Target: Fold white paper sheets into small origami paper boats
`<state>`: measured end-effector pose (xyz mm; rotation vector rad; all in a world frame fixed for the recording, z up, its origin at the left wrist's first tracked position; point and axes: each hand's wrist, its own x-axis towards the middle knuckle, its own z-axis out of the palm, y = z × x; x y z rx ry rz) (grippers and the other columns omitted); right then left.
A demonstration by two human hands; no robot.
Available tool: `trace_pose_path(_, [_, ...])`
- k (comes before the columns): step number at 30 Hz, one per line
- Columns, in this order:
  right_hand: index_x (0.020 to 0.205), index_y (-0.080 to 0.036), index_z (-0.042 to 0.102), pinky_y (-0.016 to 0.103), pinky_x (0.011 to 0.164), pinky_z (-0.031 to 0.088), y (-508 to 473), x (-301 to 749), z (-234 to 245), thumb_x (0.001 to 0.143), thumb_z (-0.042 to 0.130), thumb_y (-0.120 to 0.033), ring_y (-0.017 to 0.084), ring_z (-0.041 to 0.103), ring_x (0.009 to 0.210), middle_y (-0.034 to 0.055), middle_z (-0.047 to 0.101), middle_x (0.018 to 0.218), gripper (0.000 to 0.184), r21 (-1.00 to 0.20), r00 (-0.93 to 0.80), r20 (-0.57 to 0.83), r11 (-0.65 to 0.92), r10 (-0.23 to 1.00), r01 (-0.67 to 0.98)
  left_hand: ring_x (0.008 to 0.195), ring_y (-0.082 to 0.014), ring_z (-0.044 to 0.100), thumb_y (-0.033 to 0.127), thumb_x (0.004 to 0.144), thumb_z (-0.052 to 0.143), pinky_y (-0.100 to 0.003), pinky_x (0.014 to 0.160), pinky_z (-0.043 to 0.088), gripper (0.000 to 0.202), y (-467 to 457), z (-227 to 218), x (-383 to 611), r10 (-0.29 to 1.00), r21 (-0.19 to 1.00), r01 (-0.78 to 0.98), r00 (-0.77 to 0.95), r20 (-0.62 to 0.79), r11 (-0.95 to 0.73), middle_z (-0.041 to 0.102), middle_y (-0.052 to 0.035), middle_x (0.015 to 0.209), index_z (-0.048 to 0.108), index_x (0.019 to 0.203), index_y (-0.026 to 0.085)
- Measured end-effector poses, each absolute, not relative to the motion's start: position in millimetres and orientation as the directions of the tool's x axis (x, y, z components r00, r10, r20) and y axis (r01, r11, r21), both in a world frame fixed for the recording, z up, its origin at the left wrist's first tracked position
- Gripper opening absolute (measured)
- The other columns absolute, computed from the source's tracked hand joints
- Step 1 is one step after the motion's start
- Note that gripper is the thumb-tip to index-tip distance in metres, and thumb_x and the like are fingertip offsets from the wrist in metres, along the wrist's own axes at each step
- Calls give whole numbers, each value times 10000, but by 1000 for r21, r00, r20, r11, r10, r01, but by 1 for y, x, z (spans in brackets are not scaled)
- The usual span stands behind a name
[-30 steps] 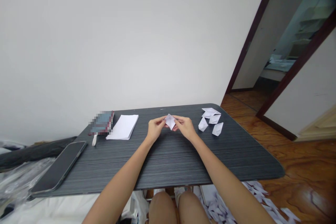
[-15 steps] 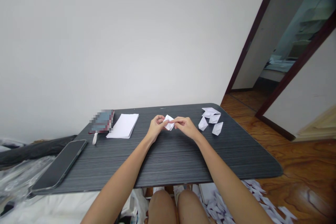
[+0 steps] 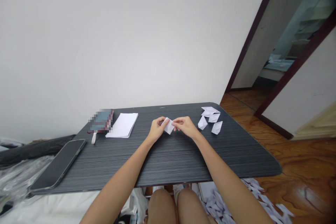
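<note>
Between my hands is a small folded white paper (image 3: 168, 126), a diamond shape held just above the dark table (image 3: 168, 161). My left hand (image 3: 158, 128) pinches its left edge, the thumb lying on top. At the right corner, the thumb and fingers of my right hand (image 3: 183, 126) grip the same paper. Several folded paper pieces (image 3: 210, 116) lie on the table to the right of my hands. A stack of white paper sheets (image 3: 123, 125) rests to the left.
A phone (image 3: 58, 164) lies at the table's left front edge. Behind it is a blurred-out notebook-like item (image 3: 102, 120) with a white strap (image 3: 93, 138). Below the table, a heap of folded papers (image 3: 220, 204) covers the floor. A white wall (image 3: 157, 42) stands behind the table.
The folded paper has turned in my hands: its creased, layered face has given way to a plainer one. My left thumb and right fingers have shifted slightly on it.
</note>
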<state>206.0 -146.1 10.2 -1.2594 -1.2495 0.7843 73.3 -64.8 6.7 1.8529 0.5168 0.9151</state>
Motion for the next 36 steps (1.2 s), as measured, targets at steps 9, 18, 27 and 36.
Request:
trace_pose_path(9, [738, -83, 625, 213, 487, 379, -149, 212, 10, 567, 665, -280, 87, 523, 485, 41, 614, 547, 264, -991, 171, 83, 99, 982, -85, 586, -128, 520, 383, 707, 509, -213, 534, 382, 311, -62, 6, 70, 721, 893, -30, 578, 383, -450, 619, -38, 649, 639, 712, 101])
trace_pose_path(18, [698, -80, 627, 187, 454, 353, -154, 211, 15, 612, 631, -340, 78, 529, 521, 68, 621, 655, 274, -991, 126, 43, 58, 991, -123, 612, -133, 531, 371, 701, 518, -221, 569, 399, 302, -63, 8, 69, 749, 892, -55, 521, 408, -448, 632, -44, 677, 646, 742, 100])
trace_pose_path(27, [644, -94, 624, 191, 431, 331, -149, 209, 13, 579, 648, -295, 55, 461, 441, 25, 591, 542, 213, -991, 248, 118, 130, 962, -33, 609, -132, 530, 375, 703, 517, -215, 556, 401, 309, -67, 11, 69, 751, 894, -56, 520, 407, -445, 632, -44, 670, 649, 741, 99])
trace_pose_path(36, [576, -110, 582, 180, 401, 307, -145, 209, 7, 614, 604, -261, 47, 433, 408, -3, 540, 487, 158, -985, 317, 141, 165, 938, -51, 463, -101, 506, 380, 692, 541, -204, 435, 381, 331, -68, 5, 74, 785, 966, -132, 562, 259, -224, 610, -33, 571, 639, 746, 68])
